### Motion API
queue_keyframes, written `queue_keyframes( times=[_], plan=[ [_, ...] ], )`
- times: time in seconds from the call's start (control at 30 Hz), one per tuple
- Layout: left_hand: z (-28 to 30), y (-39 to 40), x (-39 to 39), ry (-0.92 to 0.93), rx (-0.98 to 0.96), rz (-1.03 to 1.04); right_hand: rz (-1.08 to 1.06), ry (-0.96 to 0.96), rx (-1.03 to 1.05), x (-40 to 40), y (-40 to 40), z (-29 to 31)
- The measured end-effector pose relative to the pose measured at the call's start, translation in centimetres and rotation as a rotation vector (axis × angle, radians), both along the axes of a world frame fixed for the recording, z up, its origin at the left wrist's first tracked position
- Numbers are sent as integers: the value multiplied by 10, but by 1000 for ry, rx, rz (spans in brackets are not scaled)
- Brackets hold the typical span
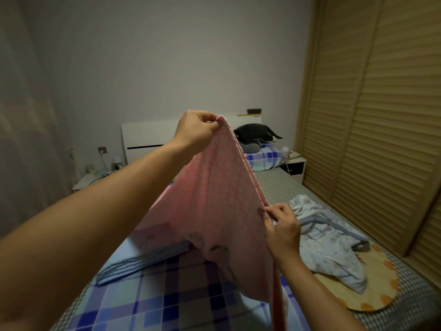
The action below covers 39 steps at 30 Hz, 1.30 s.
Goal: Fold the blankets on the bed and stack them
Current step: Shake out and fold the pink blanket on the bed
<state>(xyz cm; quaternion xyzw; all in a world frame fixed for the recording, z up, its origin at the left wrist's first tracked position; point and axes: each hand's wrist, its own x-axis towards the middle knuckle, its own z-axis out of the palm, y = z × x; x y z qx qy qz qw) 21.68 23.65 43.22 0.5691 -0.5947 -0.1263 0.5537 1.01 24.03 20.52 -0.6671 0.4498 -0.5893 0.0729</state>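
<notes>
A pink checked blanket [222, 201] hangs doubled in the air over the bed. My left hand [198, 131] pinches its far top corner, held high. My right hand [281, 228] pinches the same edge nearer to me and lower, so the edge runs taut between the two hands. The blanket's lower part drapes down onto the bed. A folded blue blanket [140, 259] lies flat on the bed at the left, partly under the pink one. A crumpled light blue blanket [329, 242] lies at the right.
The bed has a blue plaid sheet [167, 299] over a grey checked mattress [284, 187]. A round yellow mat [372, 290] lies under the crumpled blanket. Pillows and a dark plush toy [255, 134] sit by the headboard. Louvred wardrobe doors [386, 115] line the right side; nightstands flank the bed.
</notes>
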Motion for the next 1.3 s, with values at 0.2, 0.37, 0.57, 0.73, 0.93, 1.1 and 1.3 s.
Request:
queue_keyframes(
  times=[0.2, 0.37, 0.57, 0.73, 0.93, 1.1, 1.3],
  plan=[
    [-1, 9, 2, 25, -17, -10, 25, -203, 174, -4, -8, 6],
    [-6, 10, 12, 47, -2, 22, 27, -65, 74, -6, -10, 3],
    [-15, 8, 9, 169, 69, 73, 306, -276, 429, -1, 8, 12],
    [-37, 11, 3, -186, 195, 46, 594, -203, 501, 2, 17, 35],
    [-95, 48, -26, -811, 564, -439, 602, 91, 338, 8, 13, 59],
    [-111, 56, -25, -1071, 517, -166, 465, 146, 273, 13, 9, 38],
    [-109, 65, -29, -1090, 269, 4, 317, 19, 359, 30, 18, 0]
  ],
)
